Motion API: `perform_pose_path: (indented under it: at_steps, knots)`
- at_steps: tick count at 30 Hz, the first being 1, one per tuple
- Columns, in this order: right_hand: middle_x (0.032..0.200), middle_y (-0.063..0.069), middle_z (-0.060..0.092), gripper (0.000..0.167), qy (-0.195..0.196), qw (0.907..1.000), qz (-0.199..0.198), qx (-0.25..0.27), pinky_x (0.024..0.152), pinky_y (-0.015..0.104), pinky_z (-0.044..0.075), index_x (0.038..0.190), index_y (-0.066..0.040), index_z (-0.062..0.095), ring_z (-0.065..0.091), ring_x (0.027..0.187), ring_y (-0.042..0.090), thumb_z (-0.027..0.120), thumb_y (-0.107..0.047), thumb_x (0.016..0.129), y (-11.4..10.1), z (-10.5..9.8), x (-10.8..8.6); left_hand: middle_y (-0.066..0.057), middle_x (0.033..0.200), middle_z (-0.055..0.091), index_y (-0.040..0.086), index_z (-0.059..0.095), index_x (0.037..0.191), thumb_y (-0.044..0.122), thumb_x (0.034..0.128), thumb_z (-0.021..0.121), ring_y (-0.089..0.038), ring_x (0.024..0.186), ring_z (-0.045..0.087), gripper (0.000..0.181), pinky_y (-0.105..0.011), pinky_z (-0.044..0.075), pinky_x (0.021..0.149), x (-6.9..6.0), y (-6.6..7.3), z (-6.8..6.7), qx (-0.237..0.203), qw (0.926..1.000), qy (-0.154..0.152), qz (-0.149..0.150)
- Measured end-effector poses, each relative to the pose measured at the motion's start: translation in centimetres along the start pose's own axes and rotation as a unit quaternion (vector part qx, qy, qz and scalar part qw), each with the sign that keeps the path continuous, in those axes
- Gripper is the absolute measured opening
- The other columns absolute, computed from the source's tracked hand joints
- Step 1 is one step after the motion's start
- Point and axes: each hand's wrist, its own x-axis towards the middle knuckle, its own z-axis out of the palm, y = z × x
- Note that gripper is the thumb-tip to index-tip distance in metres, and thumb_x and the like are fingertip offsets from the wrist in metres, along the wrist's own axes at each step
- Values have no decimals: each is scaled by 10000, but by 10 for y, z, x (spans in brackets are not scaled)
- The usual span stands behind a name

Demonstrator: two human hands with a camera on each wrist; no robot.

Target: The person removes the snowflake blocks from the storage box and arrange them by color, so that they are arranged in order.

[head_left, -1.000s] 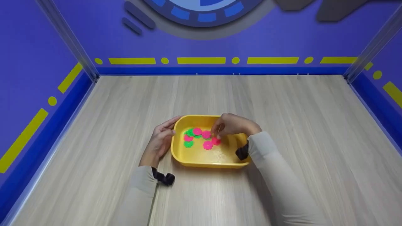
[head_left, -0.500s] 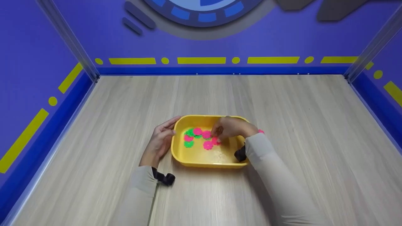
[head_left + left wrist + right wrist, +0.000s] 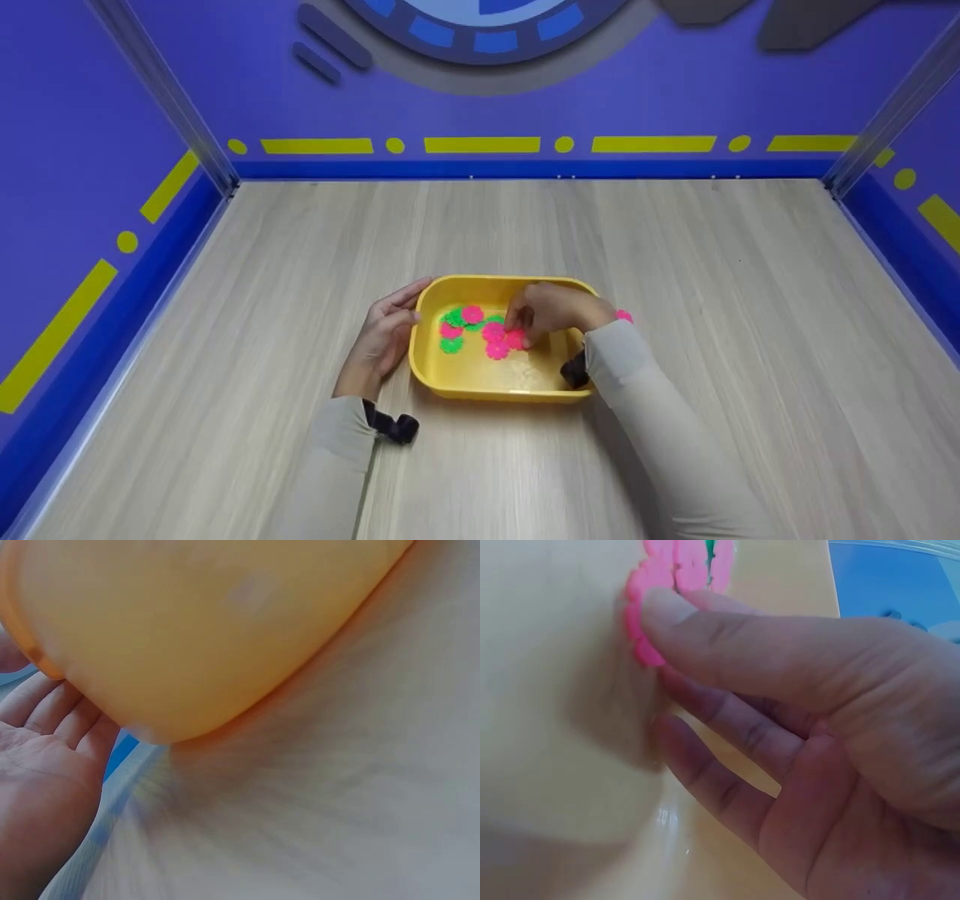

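Note:
The yellow bin [image 3: 480,379] holds several pink and green notched discs. My left hand [image 3: 379,341] grips its left end, thumb at the rim and fingers along the outside; the left wrist view shows the fingers against the bin's outer wall [image 3: 195,637]. Inside the bin, my right hand [image 3: 553,306] bends down over a pink disc [image 3: 516,340]. From the right wrist, the thumb lies on a pink disc [image 3: 651,649], with the index finger mostly hidden behind it; the other fingers are loosely bent. Green discs [image 3: 451,345] lie toward the bin's left side.
Another pink piece [image 3: 623,316] shows just beyond my right wrist, outside the bin. The wooden tabletop [image 3: 480,225] is bordered by blue panels [image 3: 480,112] at the back and both sides.
My right hand has moved slightly nearer within the bin. A middle pink disc has shifted toward me, exposing green behind it. The pink piece beyond my right wrist has come into view. My left hand stays put.

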Motion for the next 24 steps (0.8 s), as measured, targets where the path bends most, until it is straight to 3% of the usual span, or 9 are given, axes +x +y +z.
perform_pose_path:
  at_steps: [11,24]
  knots:
    - [860,12,629,214,-77,9998,168,-26,731,237,479,941,-99,678,536,788,139,784,-57,760,-1,2,0,-195,1420,489,-99,412,1396,-126,773,468,-193,1249,522,626,-263,456,1012,0,1,1,-90,9999,47,-25]
    - [855,15,614,223,-231,9995,24,-191,727,234,471,928,-80,646,536,786,138,788,-63,758,-1,-1,0,-188,1410,498,-99,413,1396,-121,773,463,-197,1250,518,625,-273,449,1019,-1,0,1,-46,10000,14,-20]
